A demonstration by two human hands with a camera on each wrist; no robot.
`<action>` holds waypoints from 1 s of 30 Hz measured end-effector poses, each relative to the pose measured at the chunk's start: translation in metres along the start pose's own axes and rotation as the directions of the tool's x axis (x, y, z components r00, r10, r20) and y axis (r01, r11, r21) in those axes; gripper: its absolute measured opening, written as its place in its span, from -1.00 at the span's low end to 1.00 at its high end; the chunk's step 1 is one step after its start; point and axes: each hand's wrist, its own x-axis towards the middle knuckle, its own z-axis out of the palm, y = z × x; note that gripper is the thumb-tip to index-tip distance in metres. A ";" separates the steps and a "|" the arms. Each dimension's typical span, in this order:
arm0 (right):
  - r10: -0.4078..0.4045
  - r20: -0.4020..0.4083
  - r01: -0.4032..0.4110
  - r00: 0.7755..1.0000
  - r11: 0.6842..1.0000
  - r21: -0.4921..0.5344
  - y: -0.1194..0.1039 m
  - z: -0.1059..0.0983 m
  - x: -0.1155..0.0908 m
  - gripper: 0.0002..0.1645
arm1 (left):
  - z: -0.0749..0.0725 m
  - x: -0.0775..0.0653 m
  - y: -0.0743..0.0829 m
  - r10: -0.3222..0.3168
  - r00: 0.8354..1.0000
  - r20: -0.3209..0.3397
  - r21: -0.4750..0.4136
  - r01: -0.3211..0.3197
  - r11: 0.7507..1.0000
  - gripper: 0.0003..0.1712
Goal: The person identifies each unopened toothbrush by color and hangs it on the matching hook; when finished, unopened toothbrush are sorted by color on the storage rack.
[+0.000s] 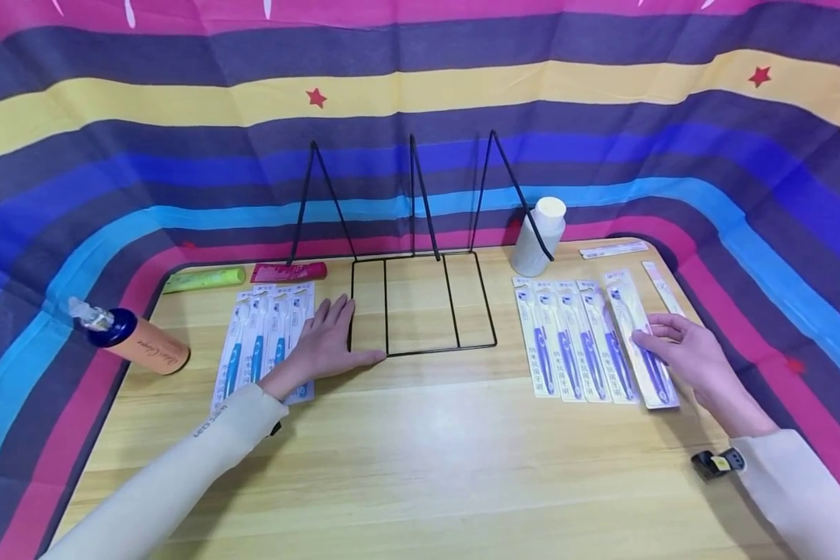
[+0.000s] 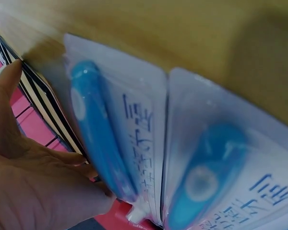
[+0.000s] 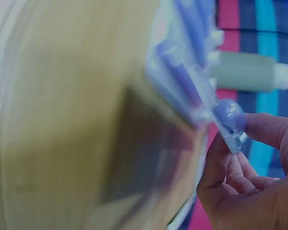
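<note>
My right hand pinches a packaged purple toothbrush between thumb and fingers, at the right end of a row of similar packs. In the right wrist view, that pack is edge-on and tilted off the table. My left hand has its fingers spread at the left front corner of a black wire rack, with the thumb along the front edge. Beside its wrist lie several packaged blue toothbrushes, partly covered by the forearm; two blue handles appear close up in the left wrist view.
A white bottle stands right of the rack. An orange pump bottle is at the left edge. Green and red tubes lie at the back left, slim packets at the back right. Striped cloth surrounds the table.
</note>
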 end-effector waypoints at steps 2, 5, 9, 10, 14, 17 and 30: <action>-0.048 0.011 0.045 0.999 0.987 0.154 -0.008 0.007 -0.008 -0.51 | 0.000 -0.001 -0.001 -0.001 1.000 0.000 -0.002 0.001 1.000 0.46; -0.120 0.041 0.094 0.992 0.912 0.400 -0.023 0.025 -0.021 -0.56 | 0.000 -0.003 -0.001 -0.005 1.000 0.001 -0.004 0.005 1.000 0.45; -0.150 0.088 0.092 0.985 0.878 0.470 -0.044 0.052 -0.034 -0.68 | -0.001 -0.003 0.001 -0.012 1.000 -0.004 0.002 0.012 1.000 0.44; -0.152 0.094 0.092 0.984 0.884 0.459 -0.049 0.059 -0.037 -0.72 | -0.001 -0.002 0.001 -0.013 1.000 -0.005 0.000 0.013 1.000 0.44; -0.194 0.107 0.127 0.975 0.886 0.447 -0.064 0.087 -0.043 -0.78 | -0.001 0.002 0.002 -0.028 1.000 -0.003 -0.004 0.028 1.000 0.46; -0.289 0.088 0.214 0.953 0.850 0.481 -0.075 0.109 -0.048 -0.78 | -0.001 0.004 0.003 -0.035 0.999 0.003 -0.003 0.035 0.999 0.46; -0.615 -0.062 0.517 0.786 0.600 0.610 -0.144 0.163 -0.066 -0.76 | -0.003 0.002 0.003 -0.035 0.999 0.008 0.020 0.034 0.999 0.46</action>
